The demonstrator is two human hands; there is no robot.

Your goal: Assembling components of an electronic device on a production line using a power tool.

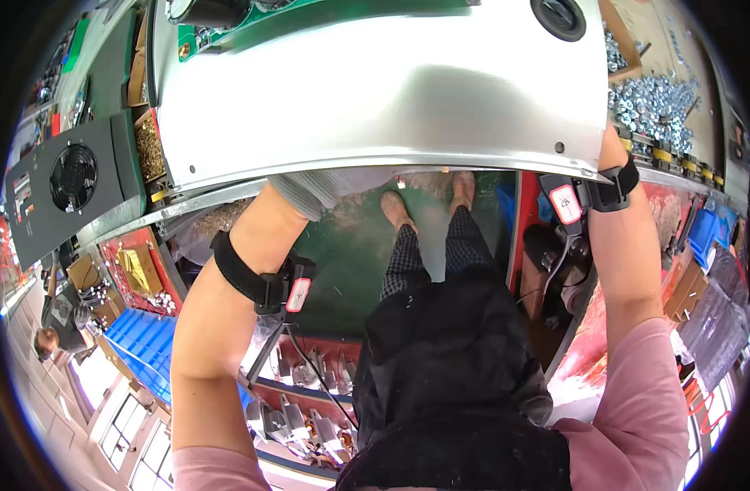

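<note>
A: What lies nearest?

B: A black apron (449, 352) at the lower middle of the frame, with 2 pink sleeves (637, 401) flanking it. Above those, both wrists wear black straps (242, 274), each with a red-edged white label (297, 295).

A: And the hands?

B: The left hand (322, 190), in a grey knit glove, goes out of sight at the front edge of the metal panel (350, 106), left of centre. Its fingers are hidden, so I can't tell how open it is or whether it grips anything. The right hand (612, 150) is mostly covered by the panel's right edge; I can't tell its state either.

A: Where's that panel?

B: It fills the upper middle, pale and shiny, with 2 small dark holes near its front edge and 1 black ring (558, 18) at its upper right. A green circuit board (256, 24) crosses its upper left.

A: Beyond it?

B: A heap of silvery hardware (657, 106) at upper right, and a dark grey plate (35, 188) with a round fan (73, 177) at left.

A: Farthest?

B: Green floor (342, 278) at centre, a blue crate (146, 348) at lower left, and 1 co-worker (64, 319) near the left rim.
</note>
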